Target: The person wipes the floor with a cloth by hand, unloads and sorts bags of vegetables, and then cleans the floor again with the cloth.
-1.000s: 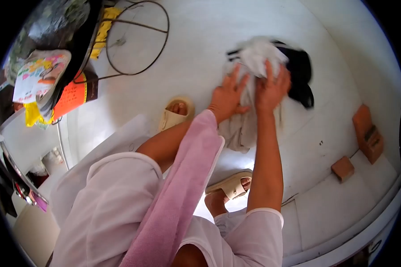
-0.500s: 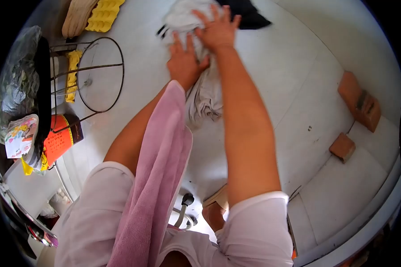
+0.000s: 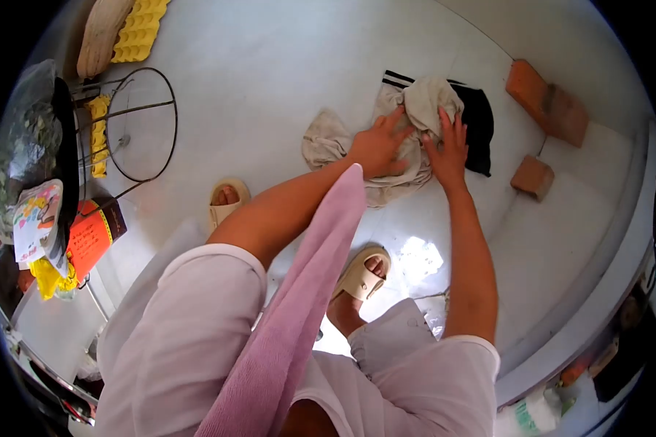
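Left hand (image 3: 381,148), right hand (image 3: 450,151): both spread, unclenched, on beige cloth (image 3: 428,97) | better press evenly | mind black cloth (image 3: 479,124) at right

The wearer's white top (image 3: 357,393) had short, loose sleeves (image 3: 189,328) with pale hems; over it hung a plush pink cloth (image 3: 299,306), tapering to a point. Pale legwear (image 3: 390,339) and cream, broad-strapped slippers (image 3: 357,279) completed the clothing; the left hand (image 3: 379,148) and right hand (image 3: 449,154) were bare.

L grip (image 3: 379,149) + R grip (image 3: 450,154) on beige cloth (image 3: 433,98) | blk cloth (image 3: 479,127) alongside (wht-striped) | wire stand (image 3: 144,108) far L
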Demonstrator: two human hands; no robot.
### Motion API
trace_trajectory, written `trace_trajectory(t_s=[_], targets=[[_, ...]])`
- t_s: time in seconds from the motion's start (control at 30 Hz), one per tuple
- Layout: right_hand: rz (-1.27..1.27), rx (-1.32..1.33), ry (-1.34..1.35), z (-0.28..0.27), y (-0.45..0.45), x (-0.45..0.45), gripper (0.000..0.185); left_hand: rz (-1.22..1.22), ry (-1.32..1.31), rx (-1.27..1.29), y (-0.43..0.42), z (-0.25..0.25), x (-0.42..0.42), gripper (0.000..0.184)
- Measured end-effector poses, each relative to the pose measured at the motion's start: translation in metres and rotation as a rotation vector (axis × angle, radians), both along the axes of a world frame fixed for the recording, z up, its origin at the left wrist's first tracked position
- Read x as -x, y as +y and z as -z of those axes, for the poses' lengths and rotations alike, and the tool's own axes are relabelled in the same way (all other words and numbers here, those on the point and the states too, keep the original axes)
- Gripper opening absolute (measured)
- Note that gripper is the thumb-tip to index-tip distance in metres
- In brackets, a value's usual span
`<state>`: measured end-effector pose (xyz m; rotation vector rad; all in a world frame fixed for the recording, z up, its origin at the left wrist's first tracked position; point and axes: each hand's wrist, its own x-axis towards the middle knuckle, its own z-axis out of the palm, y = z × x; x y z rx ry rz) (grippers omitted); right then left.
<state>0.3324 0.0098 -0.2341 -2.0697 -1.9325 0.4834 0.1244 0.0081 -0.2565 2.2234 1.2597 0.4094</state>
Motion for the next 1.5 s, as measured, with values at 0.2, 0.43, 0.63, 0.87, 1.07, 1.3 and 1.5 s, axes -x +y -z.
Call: trace_trajectory(t_s=[0.2, 0.43, 0.63, 0.87, 1.07, 1.3, 1.5], targets=[[0.705, 0.556, 0.425, -0.003, -0.069, -0.048, 0.028, -0.641, -0.087, 0.504, 0.009, -0.045, 0.001, 0.047], [0.84, 0.649, 1.444, -0.016, -0.04, -0.013, 0.048, -0.316, -0.306, 0.813, 0.054, -0.016, 0.015, 0.038], [0.786, 0.234, 1.43, -0.124, -0.023, -0.087, 0.046, -0.376, -0.334, 0.958, 0.163, -0.143, 0.086, 0.04], [0.63, -0.257, 1.399, -0.275, -0.037, -0.053, 0.042, -0.499, -0.881, 0.844, 0.149, -0.271, 0.112, 0.048], [0.619, -0.388, 1.177, -0.313, -0.045, -0.046, 0.04, -0.468, -1.073, 0.695, 0.123, -0.325, 0.125, 0.043], [0.518, -0.409, 1.02, -0.323, -0.105, -0.017, 0.03, -0.361, -1.006, 0.563, 0.056, -0.333, 0.176, 0.034], [0.521, -0.213, 0.886, -0.295, -0.122, 0.005, 0.028, -0.471, -0.951, 0.725, 0.016, -0.292, 0.213, 0.031]])
